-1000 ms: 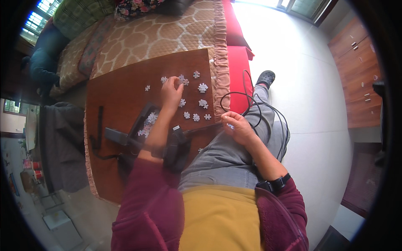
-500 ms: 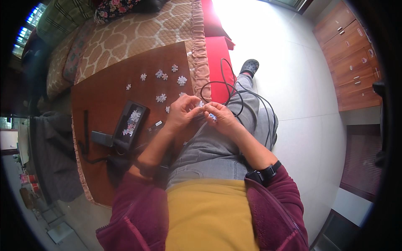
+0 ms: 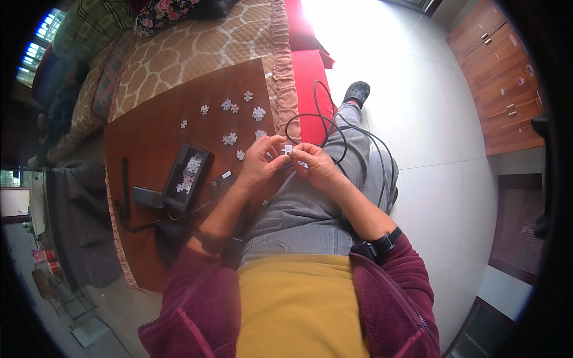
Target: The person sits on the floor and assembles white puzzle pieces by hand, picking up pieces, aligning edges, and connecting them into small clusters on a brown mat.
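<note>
1. Beyond the grip, left, the brown board [image 3: 149,155] carries a black tray [image 3: 187,177] of puzzle pieces.
2. About nine loose pieces [image 3: 229,139] lie past the grip.
3. Left hand [image 3: 261,164] and right hand [image 3: 316,166] pinch one white piece [image 3: 287,149] over the lap.

Both hands [image 3: 290,162] together on a small white puzzle piece [image 3: 287,149] above the lap.

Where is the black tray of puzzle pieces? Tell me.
In the head view the black tray lies on the brown board, left of the person's left hand and beside a small black box.
</note>
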Available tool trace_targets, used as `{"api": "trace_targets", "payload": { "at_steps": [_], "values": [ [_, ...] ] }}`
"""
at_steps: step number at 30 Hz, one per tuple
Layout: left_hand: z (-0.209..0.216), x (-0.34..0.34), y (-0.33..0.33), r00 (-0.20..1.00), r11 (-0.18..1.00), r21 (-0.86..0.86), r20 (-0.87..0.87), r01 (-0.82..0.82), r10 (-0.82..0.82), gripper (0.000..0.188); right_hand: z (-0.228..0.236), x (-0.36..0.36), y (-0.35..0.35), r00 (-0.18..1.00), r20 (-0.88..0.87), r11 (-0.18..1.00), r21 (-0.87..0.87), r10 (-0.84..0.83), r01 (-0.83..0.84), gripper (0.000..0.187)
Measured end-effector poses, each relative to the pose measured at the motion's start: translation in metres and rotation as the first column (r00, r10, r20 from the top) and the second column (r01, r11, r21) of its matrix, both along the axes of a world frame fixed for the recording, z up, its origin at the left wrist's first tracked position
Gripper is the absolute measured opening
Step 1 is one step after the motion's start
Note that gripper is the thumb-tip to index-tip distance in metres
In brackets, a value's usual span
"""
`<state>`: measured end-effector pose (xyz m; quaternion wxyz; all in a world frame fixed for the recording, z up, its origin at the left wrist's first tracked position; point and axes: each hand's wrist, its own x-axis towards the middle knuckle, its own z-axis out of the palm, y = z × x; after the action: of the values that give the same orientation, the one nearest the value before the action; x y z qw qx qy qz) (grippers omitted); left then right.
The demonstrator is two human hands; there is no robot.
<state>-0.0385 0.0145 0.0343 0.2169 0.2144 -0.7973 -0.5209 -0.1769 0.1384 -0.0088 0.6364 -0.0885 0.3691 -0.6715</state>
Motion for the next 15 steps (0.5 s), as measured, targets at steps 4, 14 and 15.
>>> {"api": "trace_targets", "payload": {
  "at_steps": [4, 14, 15],
  "values": [
    [-0.0034, 0.0028, -0.0006, 1.000, 1.000, 0.028, 0.001, 0.003, -0.003, 0.036, -0.0014, 0.0001, -0.0001, 1.000, -0.015, 1.000, -0.004, 0.008, -0.008, 0.012],
    [-0.0082, 0.0011, 0.0001, 1.000, 1.000, 0.020, -0.017, 0.016, -0.016, 0.031, -0.0005, 0.0008, -0.0009, 0.999, -0.040, 1.000, 0.000, 0.009, -0.009, 0.013],
    [-0.0093, 0.0011, 0.0003, 1.000, 1.000, 0.021, -0.014, 0.011, -0.010, 0.030, -0.0002, 0.0006, -0.0010, 0.999, -0.041, 1.000, 0.000, 0.014, -0.014, 0.013]
  ]
}}
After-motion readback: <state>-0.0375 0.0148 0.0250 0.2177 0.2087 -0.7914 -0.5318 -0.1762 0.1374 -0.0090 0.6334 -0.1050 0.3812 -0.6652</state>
